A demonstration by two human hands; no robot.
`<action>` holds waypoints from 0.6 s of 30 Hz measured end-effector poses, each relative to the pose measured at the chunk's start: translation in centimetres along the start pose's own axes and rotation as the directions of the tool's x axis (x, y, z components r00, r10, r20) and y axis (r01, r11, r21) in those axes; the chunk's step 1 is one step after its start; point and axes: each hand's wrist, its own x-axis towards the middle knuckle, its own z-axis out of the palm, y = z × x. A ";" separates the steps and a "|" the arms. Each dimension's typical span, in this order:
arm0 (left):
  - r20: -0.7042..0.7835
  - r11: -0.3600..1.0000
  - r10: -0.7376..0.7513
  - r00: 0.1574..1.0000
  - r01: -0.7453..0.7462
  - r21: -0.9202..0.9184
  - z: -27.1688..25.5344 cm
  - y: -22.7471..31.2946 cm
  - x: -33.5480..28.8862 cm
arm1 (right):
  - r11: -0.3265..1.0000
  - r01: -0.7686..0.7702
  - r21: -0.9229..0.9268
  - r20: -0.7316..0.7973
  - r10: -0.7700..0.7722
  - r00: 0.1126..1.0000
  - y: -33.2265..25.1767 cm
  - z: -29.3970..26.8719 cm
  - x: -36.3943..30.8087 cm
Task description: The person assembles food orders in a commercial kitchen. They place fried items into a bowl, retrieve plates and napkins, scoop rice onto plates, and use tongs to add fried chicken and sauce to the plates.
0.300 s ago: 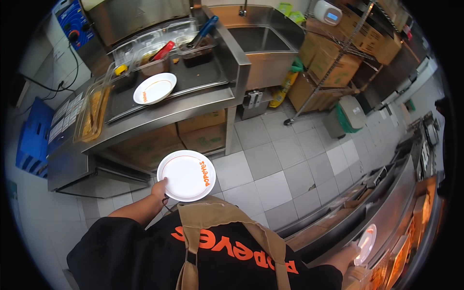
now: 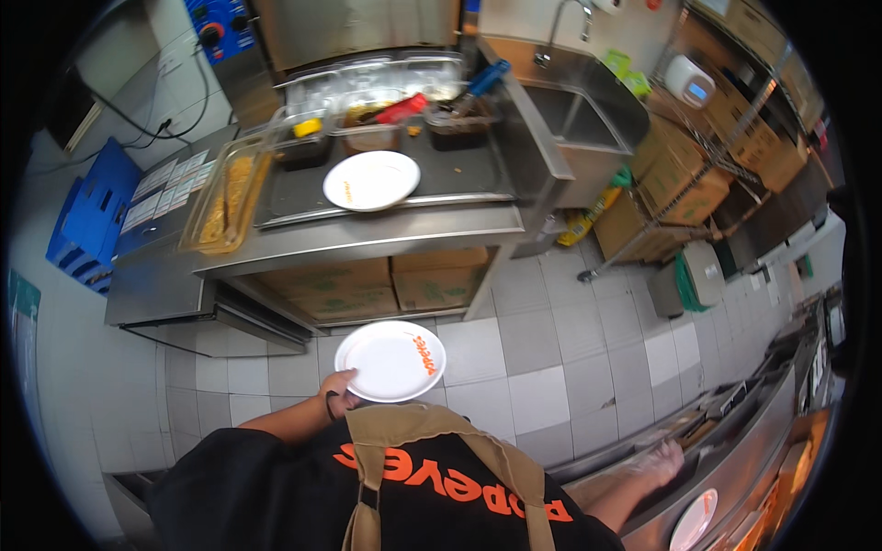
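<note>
Gripping a white oval plate (image 2: 395, 354) by its near-left rim, the left hand (image 2: 342, 393) shows clearly to me in the head view, its thumb on the upper face and its other fingers hidden beneath. I see that plate held out above the tiled floor (image 2: 537, 399), in front of the steel counter (image 2: 413, 228). The right hand (image 2: 663, 461) gives me more trouble: it is over the steel station (image 2: 749, 441) at lower right, blurred and pale, and I cannot tell whether its fingers are spread or closed on something. Near it, but apart, a second plate (image 2: 695, 516) sits at a slant and reaches the bottom edge. A third plate (image 2: 371, 181) lies on the dark tray (image 2: 446, 179), before several clear containers whose contents I can barely make out. A red-handled utensil (image 2: 401, 108) and a blue-handled one (image 2: 487, 81) dip into them, their lower ends lost to me. Under the counter, cardboard boxes (image 2: 331, 291) are partly covered by its front edge.
</note>
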 end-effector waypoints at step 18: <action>0.303 0.904 0.148 0.941 -0.253 0.344 -11.4 9.2 2.8 | 0.267 0.809 0.523 0.616 0.537 -0.576 12.2 60.3 -74.1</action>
